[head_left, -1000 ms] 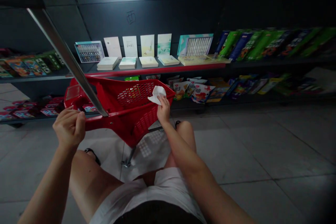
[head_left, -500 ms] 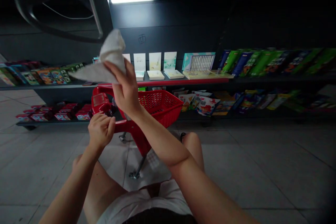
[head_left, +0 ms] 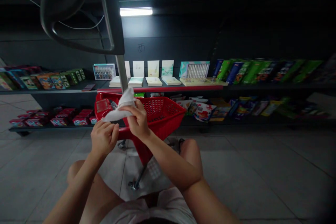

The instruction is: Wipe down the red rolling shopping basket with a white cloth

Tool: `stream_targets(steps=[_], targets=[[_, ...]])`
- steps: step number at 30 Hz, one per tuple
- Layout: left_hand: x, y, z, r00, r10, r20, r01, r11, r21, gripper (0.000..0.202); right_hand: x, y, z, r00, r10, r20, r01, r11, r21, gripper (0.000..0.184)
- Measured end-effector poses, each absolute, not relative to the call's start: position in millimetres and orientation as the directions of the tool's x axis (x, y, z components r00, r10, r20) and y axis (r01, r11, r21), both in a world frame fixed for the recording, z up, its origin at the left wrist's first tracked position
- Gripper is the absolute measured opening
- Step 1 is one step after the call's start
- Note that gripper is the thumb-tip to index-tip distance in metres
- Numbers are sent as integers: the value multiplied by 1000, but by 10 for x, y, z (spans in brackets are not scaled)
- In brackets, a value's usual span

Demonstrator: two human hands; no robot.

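Observation:
My right hand pinches a crumpled white tissue above the rim of a red plastic shopping basket on a trolley. One corner of the tissue reaches to just above my left hand. That hand's fingers are curled and closed in front of the trolley's red bar. I see nothing in the hand, though its palm is partly hidden. A grey metal pole rises from the basket to a black curved handle.
Dark shelves run behind the trolley. The upper shelf holds booklets, boxed sets and green packets. Colourful bagged goods and red boxes stand lower down. The trolley's wheel rests on grey floor tiles. My knees show below.
My right hand has dropped from high above the basket to just over its rim, taking the tissue closer to my left hand. The tissue is more bunched. The view has tilted upward.

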State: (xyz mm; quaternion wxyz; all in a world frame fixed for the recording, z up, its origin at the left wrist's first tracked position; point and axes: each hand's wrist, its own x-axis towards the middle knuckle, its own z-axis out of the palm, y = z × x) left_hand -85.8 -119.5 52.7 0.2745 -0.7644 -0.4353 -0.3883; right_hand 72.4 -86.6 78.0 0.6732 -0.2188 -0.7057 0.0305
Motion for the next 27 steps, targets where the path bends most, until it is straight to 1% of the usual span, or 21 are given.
stream_targets(steps=[2,4,6,8,10,11,13,15,16,17,19,20,21,22,23,24,25,27], targets=[[-838,-1253,574,351,506,788,868,-491,-71,28,695,-864,1112,23,339,941,318,890,-328,36],[-833,-1327,625,416,542,730,849,-519,-98,27,673,-876,1363,56,338,939,328,882,-337,39],[-855,-1400,658,479,569,668,829,-543,-132,29,673,-922,1391,57,343,938,309,887,-343,39],[-898,-1468,664,511,581,634,819,-552,-155,29,710,-1007,1177,12,363,932,295,889,-350,37],[-934,-1540,654,506,566,650,821,-547,-163,27,794,-1112,802,-68,366,928,282,899,-334,36],[-940,-1582,649,509,556,658,817,-553,-165,25,858,-1158,591,-116,346,931,278,911,-304,35],[-913,-1684,650,516,542,663,808,-565,-166,24,1040,-1209,188,-220,259,940,279,940,-194,33],[-846,-1805,662,526,570,631,811,-559,-171,23,1306,-1174,-145,-285,192,939,298,949,-104,32],[-810,-1867,670,526,588,615,818,-546,-178,23,1474,-1116,-283,-299,193,935,321,942,-92,33],[-781,-1925,680,523,598,608,826,-532,-187,24,1665,-1031,-404,-302,224,927,356,928,-109,33],[-773,-2015,707,540,589,601,816,-540,-204,24,2095,-790,-612,-287,364,886,474,858,-199,34],[-803,-2037,730,564,571,596,795,-571,-205,26,2319,-642,-701,-262,467,845,551,791,-266,35],[-855,-2041,760,593,555,584,766,-613,-195,30,2534,-483,-783,-192,572,797,624,699,-351,36],[-927,-2022,798,634,541,553,721,-671,-170,39,2726,-321,-855,-93,654,750,664,602,-443,37],[-1010,-1980,843,672,528,518,674,-727,-133,51,2882,-165,-918,54,706,706,664,503,-553,38],[-1096,-1915,892,702,524,483,635,-768,-88,60,2993,-24,-969,183,732,656,634,422,-648,40],[-1176,-1831,942,719,517,465,606,-794,-53,64,3051,95,-1010,296,739,606,590,357,-724,41],[-1283,-1632,1024,711,534,457,609,-793,-22,58,3011,235,-1064,452,716,532,505,286,-814,43]])
